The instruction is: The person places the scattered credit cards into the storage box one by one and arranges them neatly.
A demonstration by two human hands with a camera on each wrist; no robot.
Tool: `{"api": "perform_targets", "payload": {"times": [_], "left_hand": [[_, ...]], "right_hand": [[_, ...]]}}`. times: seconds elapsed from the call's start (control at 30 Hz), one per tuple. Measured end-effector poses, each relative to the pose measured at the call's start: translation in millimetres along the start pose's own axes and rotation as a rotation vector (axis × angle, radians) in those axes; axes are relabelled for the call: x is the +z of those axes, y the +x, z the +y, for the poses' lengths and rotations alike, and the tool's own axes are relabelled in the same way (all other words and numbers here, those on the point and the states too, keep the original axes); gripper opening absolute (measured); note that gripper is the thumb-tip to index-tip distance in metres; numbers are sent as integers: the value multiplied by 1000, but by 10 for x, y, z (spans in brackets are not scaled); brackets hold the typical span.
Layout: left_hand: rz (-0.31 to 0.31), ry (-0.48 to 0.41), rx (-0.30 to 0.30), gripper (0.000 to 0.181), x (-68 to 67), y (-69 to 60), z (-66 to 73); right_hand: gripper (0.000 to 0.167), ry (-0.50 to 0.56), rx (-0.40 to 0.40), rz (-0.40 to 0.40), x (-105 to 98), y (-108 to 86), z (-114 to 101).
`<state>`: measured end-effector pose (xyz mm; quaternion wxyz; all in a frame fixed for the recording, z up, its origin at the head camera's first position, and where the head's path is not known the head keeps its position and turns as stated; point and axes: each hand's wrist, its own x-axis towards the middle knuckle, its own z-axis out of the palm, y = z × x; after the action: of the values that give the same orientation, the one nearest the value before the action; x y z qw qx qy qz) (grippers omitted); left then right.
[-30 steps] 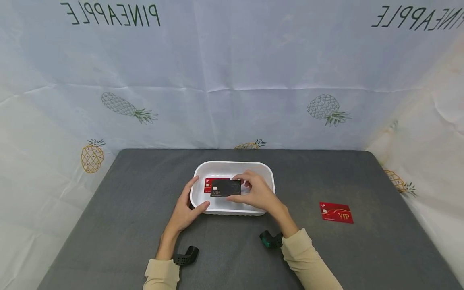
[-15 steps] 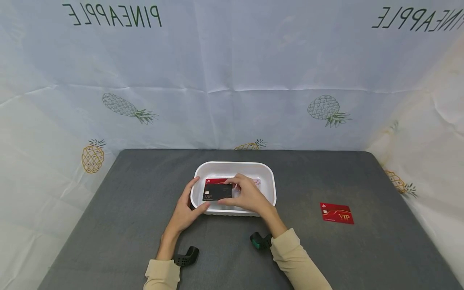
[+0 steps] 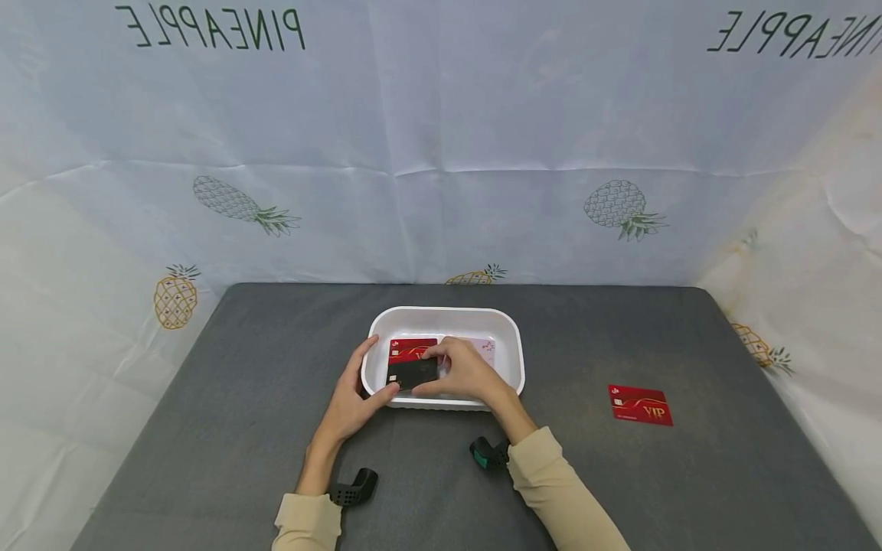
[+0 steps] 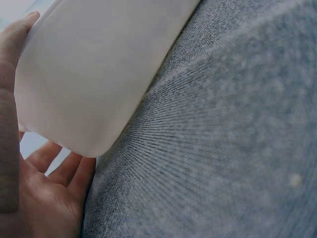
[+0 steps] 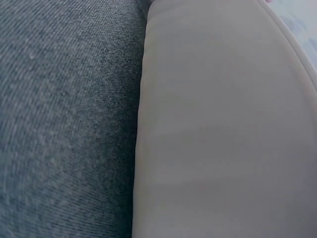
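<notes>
A white tray (image 3: 510, 360) stands on the grey cloth, its side wall (image 4: 99, 74) filling much of the left wrist view. My left hand (image 3: 349, 405) grips the tray's left end, thumb on the front rim and fingers around the outside. Inside the tray, my right hand (image 3: 468, 373) pinches a black card (image 3: 412, 373) by its right edge. Just behind that card lies a red card (image 3: 406, 349), partly covered. A pale pink card (image 3: 488, 350) lies on the right, partly hidden by my right hand. The right wrist view shows only the tray's wall (image 5: 218, 119) and cloth.
Another red VIP card (image 3: 640, 405) lies on the grey table (image 3: 276, 329) to the right of the tray. A pale curtain (image 3: 441, 92) with pineapple prints hangs behind the table and at both sides.
My right hand has moved left and toward the front of the tray with the black card, uncovering more of the red card and the pale pink one. My left hand has stayed on the tray.
</notes>
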<state>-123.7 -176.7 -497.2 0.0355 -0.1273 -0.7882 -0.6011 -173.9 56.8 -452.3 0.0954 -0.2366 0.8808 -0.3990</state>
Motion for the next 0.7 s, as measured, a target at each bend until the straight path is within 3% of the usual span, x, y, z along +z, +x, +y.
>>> {"api": "perform_targets", "payload": {"times": [0.3, 0.7], "left_hand": [[6, 3, -4, 86, 0, -4, -3], [3, 8, -5, 86, 4, 1, 10]], "right_hand": [[45, -73, -15, -69, 19, 12, -7], [47, -79, -20, -100, 13, -2, -17]]}}
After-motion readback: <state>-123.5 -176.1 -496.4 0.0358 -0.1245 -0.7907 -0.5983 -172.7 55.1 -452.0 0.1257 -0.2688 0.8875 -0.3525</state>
